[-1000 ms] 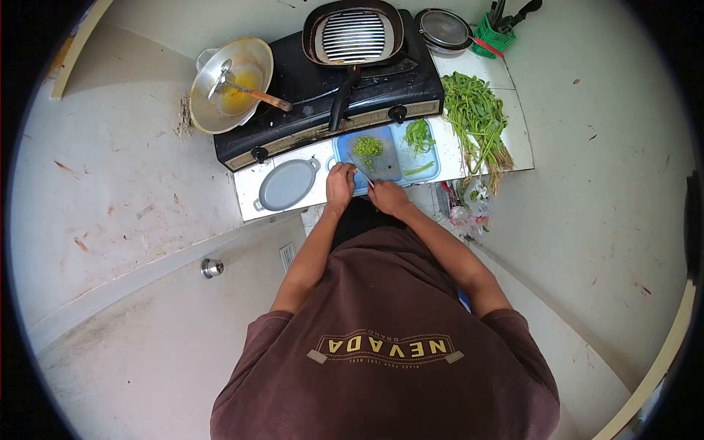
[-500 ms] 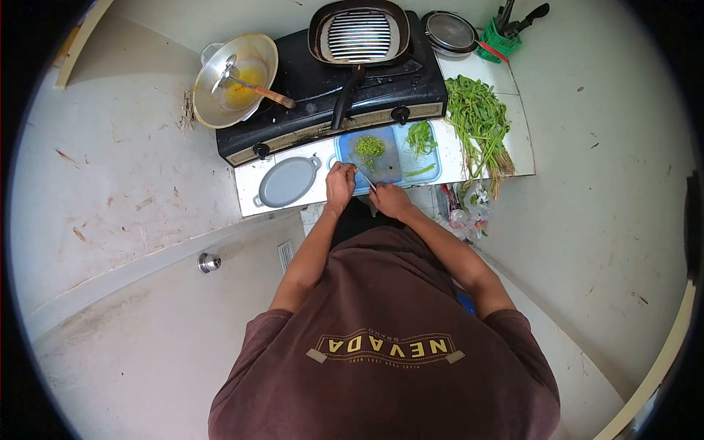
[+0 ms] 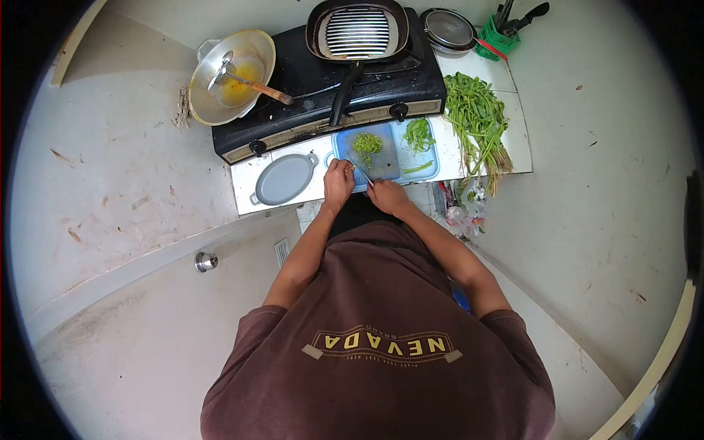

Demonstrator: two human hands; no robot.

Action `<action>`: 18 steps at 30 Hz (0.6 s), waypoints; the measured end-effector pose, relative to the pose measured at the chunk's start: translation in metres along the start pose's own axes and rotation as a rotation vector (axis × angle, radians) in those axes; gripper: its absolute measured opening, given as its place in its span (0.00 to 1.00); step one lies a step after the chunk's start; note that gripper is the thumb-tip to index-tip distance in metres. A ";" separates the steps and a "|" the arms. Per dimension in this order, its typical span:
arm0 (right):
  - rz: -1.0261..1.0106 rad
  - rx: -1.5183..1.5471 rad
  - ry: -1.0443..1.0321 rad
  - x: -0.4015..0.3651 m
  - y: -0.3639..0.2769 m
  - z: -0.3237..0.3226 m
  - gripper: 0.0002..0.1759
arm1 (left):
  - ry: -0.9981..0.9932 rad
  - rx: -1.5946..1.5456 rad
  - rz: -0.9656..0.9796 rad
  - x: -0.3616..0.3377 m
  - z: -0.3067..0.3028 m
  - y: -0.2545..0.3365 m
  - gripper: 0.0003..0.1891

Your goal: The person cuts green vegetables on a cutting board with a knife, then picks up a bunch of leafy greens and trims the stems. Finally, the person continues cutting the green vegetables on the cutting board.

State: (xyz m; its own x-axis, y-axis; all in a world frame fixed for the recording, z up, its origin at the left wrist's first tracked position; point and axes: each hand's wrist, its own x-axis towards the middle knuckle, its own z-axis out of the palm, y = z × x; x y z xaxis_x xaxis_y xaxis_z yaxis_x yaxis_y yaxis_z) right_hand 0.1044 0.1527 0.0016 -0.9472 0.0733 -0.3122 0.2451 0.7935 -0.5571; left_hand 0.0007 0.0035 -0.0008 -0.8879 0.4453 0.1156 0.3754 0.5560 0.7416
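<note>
A knife (image 3: 362, 175) is gripped in my right hand (image 3: 389, 197), its blade slanting up and left over the near edge of the blue cutting board (image 3: 386, 163). My left hand (image 3: 339, 182) is at the board's near left corner, fingers pressed together by the blade tip; what they pinch is too small to make out. Finely chopped greens (image 3: 367, 143) lie heaped on the board, with a few bits nearer the blade. Beside the board, in the light blue tray (image 3: 437, 163), are leafy pieces (image 3: 419, 136) and a cut green stalk (image 3: 418, 168).
A grey oval dish (image 3: 284, 180) sits left on the white counter. Behind stands a black stove (image 3: 293, 73) with a wok (image 3: 196, 95), a ladle (image 3: 257, 86) and a grill pan (image 3: 312, 37). Rooted greens (image 3: 477, 114), a strainer (image 3: 449, 28) and a green knife basket (image 3: 495, 44) are right.
The whole view has shifted slightly. Both hands keep nearly the same places at the board's near edge, the knife still in my right hand.
</note>
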 end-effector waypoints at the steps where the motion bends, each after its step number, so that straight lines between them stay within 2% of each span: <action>1: 0.013 0.006 0.007 0.002 -0.002 0.000 0.24 | 0.003 -0.007 0.014 0.000 0.000 0.000 0.03; 7: 0.030 0.058 0.144 0.012 0.000 0.010 0.25 | -0.041 -0.076 0.052 0.003 -0.004 -0.004 0.04; 18: 0.043 -0.005 0.027 0.006 -0.009 0.015 0.25 | -0.151 -0.097 0.092 0.013 -0.009 -0.017 0.05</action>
State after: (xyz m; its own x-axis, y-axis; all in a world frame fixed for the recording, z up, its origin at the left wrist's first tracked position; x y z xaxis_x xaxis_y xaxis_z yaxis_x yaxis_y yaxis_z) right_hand 0.0991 0.1373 -0.0066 -0.9411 0.1238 -0.3146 0.2846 0.7923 -0.5397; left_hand -0.0196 -0.0069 -0.0061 -0.7982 0.5955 0.0907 0.4193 0.4412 0.7934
